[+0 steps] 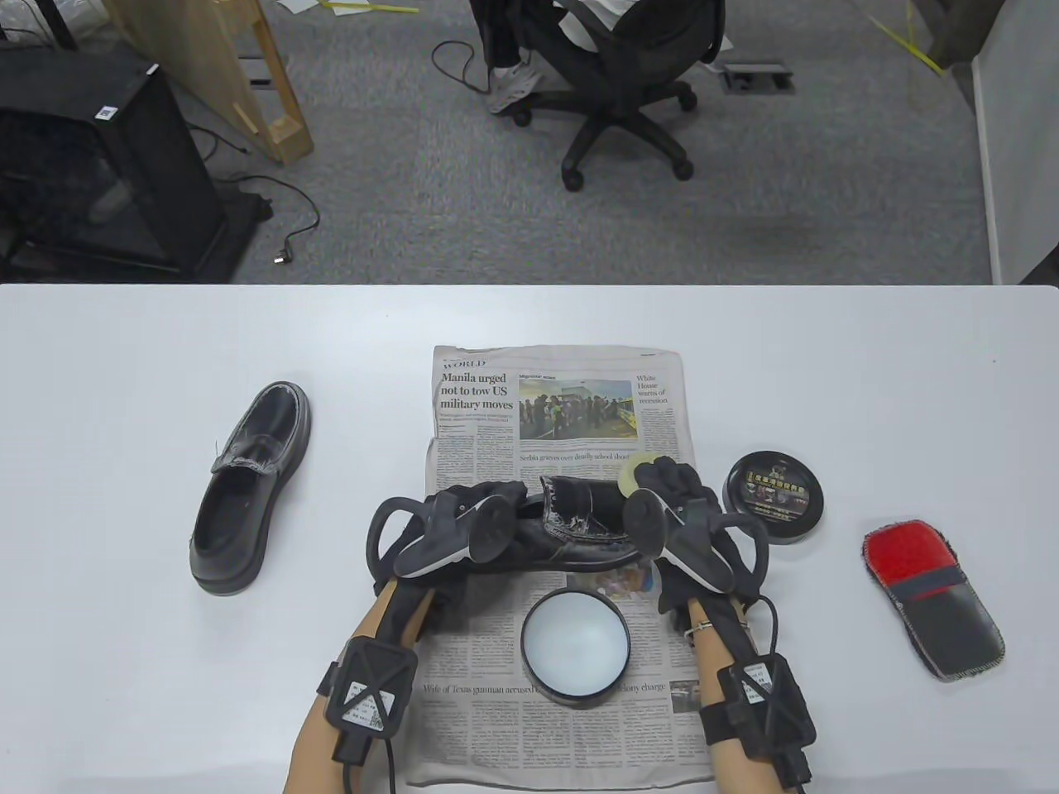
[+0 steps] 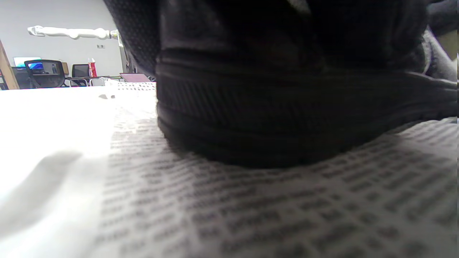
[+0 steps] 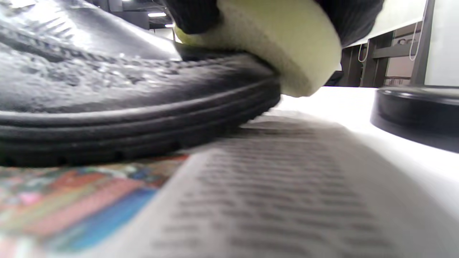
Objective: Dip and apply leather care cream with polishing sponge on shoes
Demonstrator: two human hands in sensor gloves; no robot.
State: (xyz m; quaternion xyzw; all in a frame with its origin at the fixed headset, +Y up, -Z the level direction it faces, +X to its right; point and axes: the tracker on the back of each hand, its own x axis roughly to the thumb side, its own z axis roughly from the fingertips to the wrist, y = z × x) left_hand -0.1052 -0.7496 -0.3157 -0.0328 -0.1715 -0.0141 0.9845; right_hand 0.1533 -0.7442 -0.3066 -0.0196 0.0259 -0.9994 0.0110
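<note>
Occlusions and blur, shoe on newspaper

We cannot see the shoe's (image 1: 579, 529) ends under both trackers; the sponge (image 3: 283, 43) is cut by the top edge, its grip hidden; near newsprint (image 3: 251, 215) too blurred to read.

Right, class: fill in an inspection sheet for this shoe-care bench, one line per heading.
Surface: white table, newspaper sheet spread at its middle.
Job's things: black leather shoe on the newspaper; second black shoe on bare table; open round cream tin; pale yellow sponge pressed on the shoe's toe.
Clutter: black tin lid; red and black mitt.
Grippers: left hand holds the shoe; right hand grips the sponge.
Cables: glove leads at both wrists; black cord on the floor.
Surroundings: grey carpet, office chair, black cabinet.
</note>
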